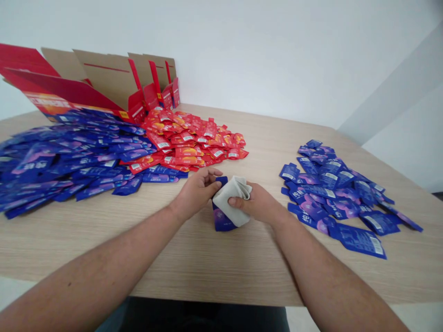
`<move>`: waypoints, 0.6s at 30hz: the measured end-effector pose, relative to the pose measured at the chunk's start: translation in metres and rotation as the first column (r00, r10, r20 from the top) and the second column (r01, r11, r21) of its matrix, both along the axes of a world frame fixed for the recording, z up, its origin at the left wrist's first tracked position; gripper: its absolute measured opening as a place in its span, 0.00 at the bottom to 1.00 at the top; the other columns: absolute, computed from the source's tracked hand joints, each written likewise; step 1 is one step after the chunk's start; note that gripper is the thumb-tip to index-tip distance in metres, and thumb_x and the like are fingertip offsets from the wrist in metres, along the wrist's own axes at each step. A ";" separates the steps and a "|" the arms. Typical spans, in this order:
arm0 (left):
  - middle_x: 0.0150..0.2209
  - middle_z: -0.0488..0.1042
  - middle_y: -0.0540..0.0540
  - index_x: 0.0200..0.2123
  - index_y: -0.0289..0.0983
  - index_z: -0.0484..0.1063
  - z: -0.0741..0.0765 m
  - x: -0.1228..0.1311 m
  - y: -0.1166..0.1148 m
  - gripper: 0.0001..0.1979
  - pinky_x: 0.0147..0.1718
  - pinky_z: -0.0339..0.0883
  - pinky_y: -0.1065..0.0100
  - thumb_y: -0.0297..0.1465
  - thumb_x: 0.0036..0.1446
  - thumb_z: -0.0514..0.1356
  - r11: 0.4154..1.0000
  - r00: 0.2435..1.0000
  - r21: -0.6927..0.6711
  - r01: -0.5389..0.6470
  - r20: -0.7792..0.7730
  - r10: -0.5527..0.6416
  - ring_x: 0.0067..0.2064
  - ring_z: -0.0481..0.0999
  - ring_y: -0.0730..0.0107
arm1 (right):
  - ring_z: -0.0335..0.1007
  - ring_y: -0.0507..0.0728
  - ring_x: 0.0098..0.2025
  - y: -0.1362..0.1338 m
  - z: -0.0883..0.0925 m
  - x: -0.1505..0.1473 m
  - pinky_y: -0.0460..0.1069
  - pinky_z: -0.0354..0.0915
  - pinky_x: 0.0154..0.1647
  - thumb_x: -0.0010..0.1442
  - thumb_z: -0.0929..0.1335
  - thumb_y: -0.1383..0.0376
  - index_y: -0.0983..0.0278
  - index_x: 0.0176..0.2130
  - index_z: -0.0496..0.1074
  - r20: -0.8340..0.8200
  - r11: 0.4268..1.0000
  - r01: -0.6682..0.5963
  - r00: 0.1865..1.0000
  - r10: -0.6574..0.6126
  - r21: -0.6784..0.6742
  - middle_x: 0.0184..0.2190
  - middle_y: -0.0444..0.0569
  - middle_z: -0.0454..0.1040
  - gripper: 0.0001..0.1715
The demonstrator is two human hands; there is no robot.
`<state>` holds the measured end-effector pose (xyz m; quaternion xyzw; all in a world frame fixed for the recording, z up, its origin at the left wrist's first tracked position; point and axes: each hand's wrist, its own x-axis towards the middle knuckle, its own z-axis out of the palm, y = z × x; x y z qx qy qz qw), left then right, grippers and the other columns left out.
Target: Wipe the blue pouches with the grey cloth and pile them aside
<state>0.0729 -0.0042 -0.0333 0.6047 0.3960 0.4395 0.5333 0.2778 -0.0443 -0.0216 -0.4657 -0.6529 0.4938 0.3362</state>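
Near the middle of the table, my left hand [199, 191] pinches the upper edge of a blue-and-purple pouch [221, 221] between thumb and fingers. Folded pale grey cloth [231, 203] is gripped in my right hand [259, 200], its thumb lying over the folds. The cloth rests against the pouch's front and hides much of it. The pouch is held slightly above or against the tabletop; which one I cannot tell.
Blue pouches [76, 157] lie heaped at the left, red pouches [194, 138] behind the middle. More blue pouches [328, 184] are spread at the right. Open red cardboard boxes [104, 83] stand at the back left, by the white wall [270, 55]. Wooden table [194, 267] beneath.
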 end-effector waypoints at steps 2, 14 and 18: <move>0.30 0.73 0.52 0.44 0.38 0.72 -0.002 0.002 0.000 0.15 0.28 0.69 0.70 0.35 0.55 0.66 0.995 0.999 -0.098 0.022 0.050 -0.017 0.28 0.73 0.73 | 0.74 0.56 0.34 0.003 -0.005 0.002 0.50 0.70 0.35 0.50 0.79 0.45 0.64 0.41 0.76 -0.038 0.997 0.079 0.996 -0.079 -0.012 0.35 0.48 0.80 0.30; 0.24 0.67 0.54 0.28 0.38 0.64 -0.003 0.009 -0.008 0.10 0.25 0.68 0.71 0.34 0.55 0.63 0.989 0.996 -0.145 0.024 0.091 -0.011 0.25 0.68 0.75 | 0.79 0.63 0.40 0.006 -0.012 0.000 0.57 0.74 0.42 0.52 0.76 0.42 0.61 0.44 0.76 -0.082 0.938 0.326 0.945 -0.318 0.118 0.40 0.51 0.83 0.31; 0.28 0.69 0.53 0.26 0.38 0.62 -0.002 0.007 -0.010 0.11 0.27 0.67 0.71 0.33 0.54 0.62 0.988 0.984 -0.101 0.117 0.150 -0.101 0.28 0.69 0.75 | 0.78 0.65 0.42 0.002 0.004 0.003 0.60 0.73 0.45 0.55 0.74 0.47 0.60 0.40 0.76 0.189 0.820 0.336 0.867 -0.461 0.463 0.40 0.53 0.82 0.22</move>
